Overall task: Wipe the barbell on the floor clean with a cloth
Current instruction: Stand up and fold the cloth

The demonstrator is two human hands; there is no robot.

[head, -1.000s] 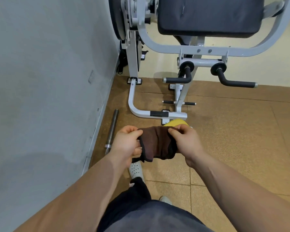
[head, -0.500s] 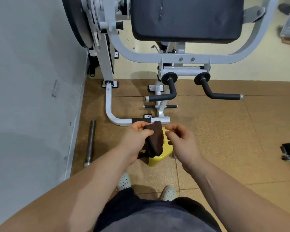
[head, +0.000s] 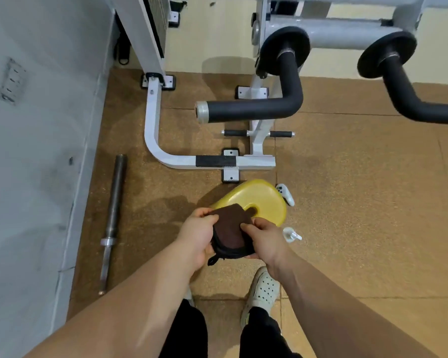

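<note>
1. Head view: left hand [head: 197, 235] and right hand [head: 263, 239] both pinch a folded brown cloth [head: 230, 233], held together above the floor.
2. Barbell [head: 113, 215] lies on the brown floor [head: 360, 202] along the wall [head: 36, 151], left of the hands, untouched.
3. Yellow stool [head: 261, 200] sits just beyond the cloth.

Bare left hand [head: 197, 237] and right hand [head: 268, 241], black trousers [head: 260, 332], white perforated clog [head: 263, 290].

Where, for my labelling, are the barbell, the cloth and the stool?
barbell [head: 114, 201], head view, middle of the dark shaft.
cloth [head: 230, 233], head view, its brown middle.
stool [head: 268, 202], head view, the yellow top.
</note>
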